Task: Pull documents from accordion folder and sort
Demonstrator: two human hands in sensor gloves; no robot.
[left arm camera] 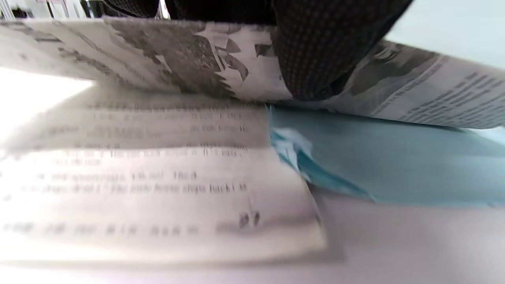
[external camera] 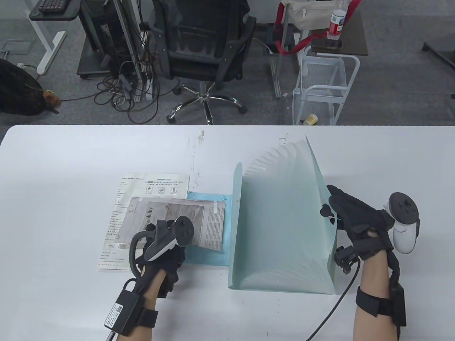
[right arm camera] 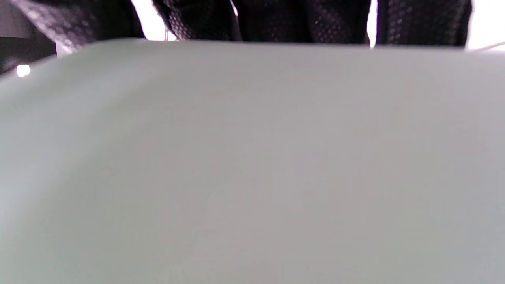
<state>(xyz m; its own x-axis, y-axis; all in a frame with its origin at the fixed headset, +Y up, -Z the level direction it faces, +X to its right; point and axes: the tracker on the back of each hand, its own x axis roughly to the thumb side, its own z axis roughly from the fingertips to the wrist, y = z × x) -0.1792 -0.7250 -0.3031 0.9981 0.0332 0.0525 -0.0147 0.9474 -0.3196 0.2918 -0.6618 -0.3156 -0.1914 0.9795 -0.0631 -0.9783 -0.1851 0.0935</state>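
A pale green accordion folder [external camera: 280, 227] stands fanned open right of the table's middle. My right hand [external camera: 337, 209] grips the top edge of its right cover; in the right wrist view the cover [right arm camera: 252, 157] fills the frame and my fingers [right arm camera: 300, 19] hook over its edge. My left hand [external camera: 161, 245] holds a newspaper sheet [external camera: 199, 220] by its near edge. In the left wrist view the newspaper sheet [left arm camera: 158, 59] is lifted slightly above a white printed sheet [left arm camera: 150, 189] and a blue sheet [left arm camera: 394, 157], with my fingers [left arm camera: 319, 51] on it.
The white printed sheet [external camera: 128, 199] and the blue sheet [external camera: 209, 255] lie stacked left of the folder on the white table [external camera: 71, 177]. Behind the table's far edge stand an office chair [external camera: 202, 46] and a wire cart [external camera: 323, 88].
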